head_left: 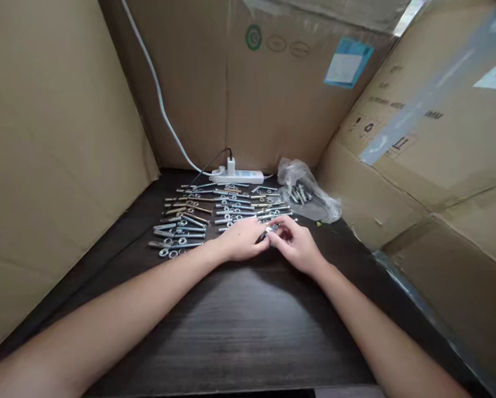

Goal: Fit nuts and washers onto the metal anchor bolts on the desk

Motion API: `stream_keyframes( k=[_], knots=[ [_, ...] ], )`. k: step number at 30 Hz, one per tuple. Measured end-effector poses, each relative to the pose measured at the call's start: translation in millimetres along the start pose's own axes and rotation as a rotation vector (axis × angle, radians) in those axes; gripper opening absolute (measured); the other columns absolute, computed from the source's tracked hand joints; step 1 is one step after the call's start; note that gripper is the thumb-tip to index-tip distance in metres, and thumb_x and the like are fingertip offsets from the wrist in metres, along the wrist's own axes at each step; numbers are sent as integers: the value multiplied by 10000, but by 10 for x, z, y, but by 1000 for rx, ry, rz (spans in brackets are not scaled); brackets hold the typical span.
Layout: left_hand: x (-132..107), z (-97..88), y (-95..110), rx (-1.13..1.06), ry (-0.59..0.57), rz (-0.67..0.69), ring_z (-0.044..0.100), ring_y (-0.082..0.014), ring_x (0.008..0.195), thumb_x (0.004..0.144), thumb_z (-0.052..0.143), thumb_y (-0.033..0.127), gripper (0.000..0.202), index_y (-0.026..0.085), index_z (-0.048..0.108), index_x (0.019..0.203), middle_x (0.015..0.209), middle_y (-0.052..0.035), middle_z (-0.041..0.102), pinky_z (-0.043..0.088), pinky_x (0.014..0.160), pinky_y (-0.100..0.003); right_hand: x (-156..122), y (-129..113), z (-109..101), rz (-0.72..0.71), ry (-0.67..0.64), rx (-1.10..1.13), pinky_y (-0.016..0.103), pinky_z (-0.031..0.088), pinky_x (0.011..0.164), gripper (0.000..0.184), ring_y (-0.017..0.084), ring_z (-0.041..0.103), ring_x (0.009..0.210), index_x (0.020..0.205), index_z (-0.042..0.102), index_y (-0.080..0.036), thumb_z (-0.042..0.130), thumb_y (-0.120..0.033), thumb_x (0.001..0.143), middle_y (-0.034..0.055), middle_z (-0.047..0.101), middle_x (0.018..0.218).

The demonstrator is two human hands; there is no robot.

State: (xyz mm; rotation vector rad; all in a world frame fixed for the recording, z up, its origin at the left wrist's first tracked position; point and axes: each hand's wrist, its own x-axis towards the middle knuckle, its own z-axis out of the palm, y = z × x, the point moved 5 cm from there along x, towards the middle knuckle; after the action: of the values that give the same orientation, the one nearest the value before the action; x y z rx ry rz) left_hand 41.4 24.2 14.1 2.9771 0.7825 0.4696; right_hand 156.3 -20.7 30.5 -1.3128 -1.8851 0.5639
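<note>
In the head view, the small metal piece (268,229) sits between the fingertips of both hands, in front of the white power strip (248,177) and slightly to its right. The right hand (297,243) pinches it between thumb and index finger; the left hand (243,237) curls in close from the other side, but whether its fingers clamp the piece I cannot tell. The piece looks bright and silvery, too small to identify further. Rows of bolts (192,236) and ring washers (163,252) lie in front of the power strip, a clear plastic bag (289,171) to its right.
</note>
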Motion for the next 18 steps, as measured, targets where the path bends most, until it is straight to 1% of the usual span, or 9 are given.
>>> stream_keyframes(
  k=[4, 11, 18],
  knots=[
    [-4, -3, 4, -9, -13, -8, 536, -207, 715, 897, 367, 322, 268, 164, 580, 859, 731, -60, 587, 403, 627, -302, -21, -19, -27, -13, -12, -11, 214, 350, 518, 169, 98, 437, 527, 990, 575, -184, 522, -244, 841, -36, 518, 627],
    [-9, -31, 22, -32, -18, 0, 527, -191, 706, 907, 370, 310, 255, 175, 568, 820, 717, -44, 577, 393, 628, -289, -16, -1, -32, -23, 5, -8, 210, 363, 537, 199, 99, 455, 544, 971, 593, -179, 498, -154, 798, -31, 539, 637],
    [-7, -39, 34, -43, -15, 12, 509, -180, 690, 900, 382, 295, 235, 179, 545, 777, 693, -29, 562, 380, 624, -284, -9, 6, -46, -3, 33, -8, 209, 351, 513, 111, 96, 445, 526, 892, 577, -176, 526, -192, 796, -28, 541, 625]
  ],
)
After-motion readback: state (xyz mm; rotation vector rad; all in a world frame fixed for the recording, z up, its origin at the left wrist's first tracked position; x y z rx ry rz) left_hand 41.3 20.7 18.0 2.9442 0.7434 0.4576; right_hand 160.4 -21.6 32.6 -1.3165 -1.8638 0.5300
